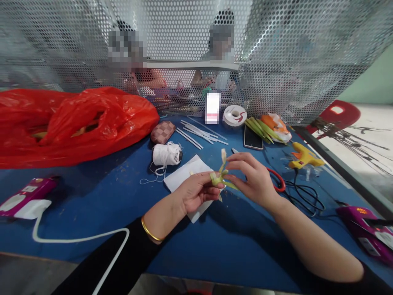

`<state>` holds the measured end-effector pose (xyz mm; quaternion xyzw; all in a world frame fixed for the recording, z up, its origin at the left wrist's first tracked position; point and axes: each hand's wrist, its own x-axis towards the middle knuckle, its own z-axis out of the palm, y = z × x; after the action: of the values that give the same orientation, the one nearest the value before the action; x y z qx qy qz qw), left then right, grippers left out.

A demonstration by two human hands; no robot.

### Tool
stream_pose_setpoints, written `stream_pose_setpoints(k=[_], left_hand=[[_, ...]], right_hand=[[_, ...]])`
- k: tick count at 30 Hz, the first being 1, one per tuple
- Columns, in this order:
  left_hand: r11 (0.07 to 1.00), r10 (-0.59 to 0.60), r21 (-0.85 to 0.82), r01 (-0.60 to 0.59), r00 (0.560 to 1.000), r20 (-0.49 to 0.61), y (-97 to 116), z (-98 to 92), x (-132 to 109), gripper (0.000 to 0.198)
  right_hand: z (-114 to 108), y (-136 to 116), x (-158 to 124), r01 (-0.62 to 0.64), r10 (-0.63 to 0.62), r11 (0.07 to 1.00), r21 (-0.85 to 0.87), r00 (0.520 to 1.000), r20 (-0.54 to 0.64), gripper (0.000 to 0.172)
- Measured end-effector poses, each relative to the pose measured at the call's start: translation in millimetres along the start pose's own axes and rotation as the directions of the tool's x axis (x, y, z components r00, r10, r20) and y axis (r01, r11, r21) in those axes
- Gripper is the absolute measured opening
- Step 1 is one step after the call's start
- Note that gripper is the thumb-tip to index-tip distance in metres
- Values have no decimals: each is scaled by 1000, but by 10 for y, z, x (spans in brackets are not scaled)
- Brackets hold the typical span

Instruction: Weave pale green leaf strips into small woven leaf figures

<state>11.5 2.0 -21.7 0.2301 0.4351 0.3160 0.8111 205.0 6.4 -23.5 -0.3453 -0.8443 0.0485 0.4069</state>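
My left hand [201, 193] is closed around a small folded bundle of pale green leaf strips [217, 179], pinched between thumb and fingers. Loose strip ends stick out upward and to the right. On the bundle's right side, my right hand [251, 176] has its fingertips closed on one of the strips; the fingers partly hide the contact. Beneath both hands lies a sheet of white paper [181, 174]. A pointed metal tip and red handle loops [278, 180], apparently scissors, show beside my right hand, which covers their middle.
On the blue table [101, 205] are a red plastic bag [129, 116], white thread [166, 155], white sticks [196, 133], a ribbon spool [235, 116], green leaves [259, 129], a phone [253, 139] and a yellow glue gun [305, 156]. A white cable [80, 238] crosses my left arm. Behind perforated mesh sit two people.
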Motion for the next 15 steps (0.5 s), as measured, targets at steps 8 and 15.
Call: stream_pose_setpoints(k=[8, 15], left_hand=[[996, -30, -83, 29, 1000, -5, 41, -75, 38, 12], [958, 148, 251, -140, 989, -13, 25, 26, -49, 14]], right_hand=[[-51, 11, 28, 291, -280, 955, -58, 948, 153, 24], [-8, -51, 35, 137, -138, 990, 19, 988, 68, 12]])
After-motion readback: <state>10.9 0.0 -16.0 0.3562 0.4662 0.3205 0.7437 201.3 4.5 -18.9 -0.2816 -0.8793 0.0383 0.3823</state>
